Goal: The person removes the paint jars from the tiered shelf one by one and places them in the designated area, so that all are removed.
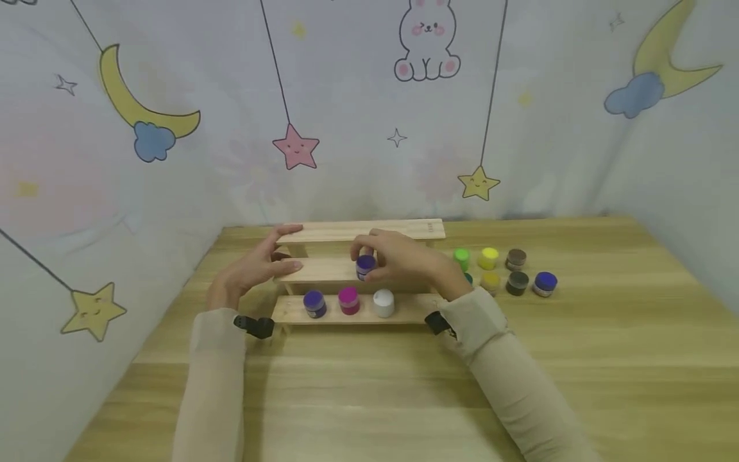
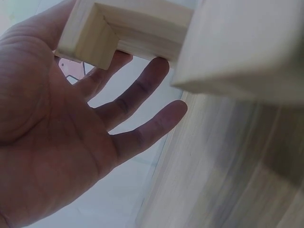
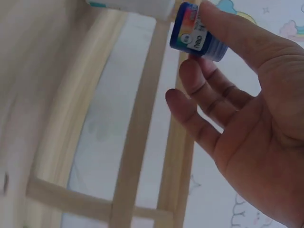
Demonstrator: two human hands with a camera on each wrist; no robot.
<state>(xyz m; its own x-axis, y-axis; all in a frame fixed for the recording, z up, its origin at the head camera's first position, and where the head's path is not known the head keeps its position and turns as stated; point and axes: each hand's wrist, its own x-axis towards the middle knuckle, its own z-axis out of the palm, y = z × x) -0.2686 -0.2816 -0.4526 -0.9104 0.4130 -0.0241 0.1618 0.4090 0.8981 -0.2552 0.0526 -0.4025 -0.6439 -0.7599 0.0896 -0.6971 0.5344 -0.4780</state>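
Observation:
In the head view a three-step wooden rack [image 1: 323,269] stands on the table. My left hand [image 1: 251,269] holds its left end, thumb on the middle step and a finger on the top one. The left wrist view shows several lightly bent fingers [image 2: 137,97] beside the wood. My right hand [image 1: 404,256] pinches a small dark-blue paint jar [image 1: 365,267] at the middle step; whether its base touches the wood cannot be told. The jar's printed label [image 3: 195,35] shows in the right wrist view. On the lowest step sit a purple jar [image 1: 314,303], a magenta jar [image 1: 349,300] and a white jar [image 1: 383,303].
Right of the rack, several more jars stand on the table [image 1: 606,333], among them a bright green jar [image 1: 461,258], a yellow jar [image 1: 488,258], a brown jar [image 1: 516,259] and a blue jar [image 1: 544,283]. My right forearm partly covers a dark green jar [image 1: 468,278]. A patterned cloth [image 1: 369,160] hangs behind.

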